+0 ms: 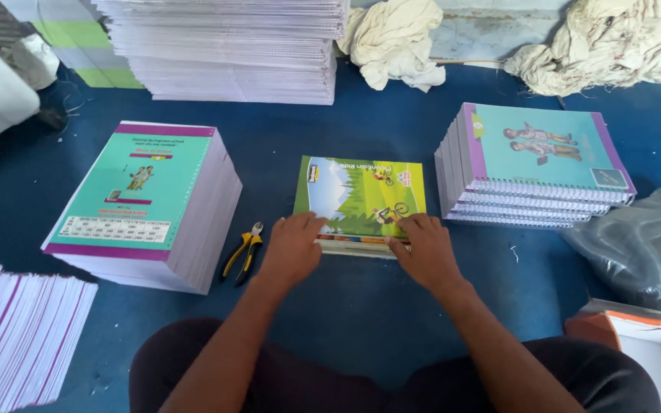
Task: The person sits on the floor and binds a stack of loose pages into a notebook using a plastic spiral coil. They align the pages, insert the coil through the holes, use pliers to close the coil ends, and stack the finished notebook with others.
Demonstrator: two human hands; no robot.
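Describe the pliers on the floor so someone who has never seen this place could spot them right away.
Start at the tall stack of teal-and-purple covers on the blue floor. Just to its right, beside the left hand resting on the green-covered booklet, lie the pliers. They are the only tool among all the paper, small, with yellow-and-black handles.

I see one package: grey plastic-wrapped bundle [640,248], far right on blue floor. Orange-and-white carton [636,336] below it, btm-right corner. No signs/screens.
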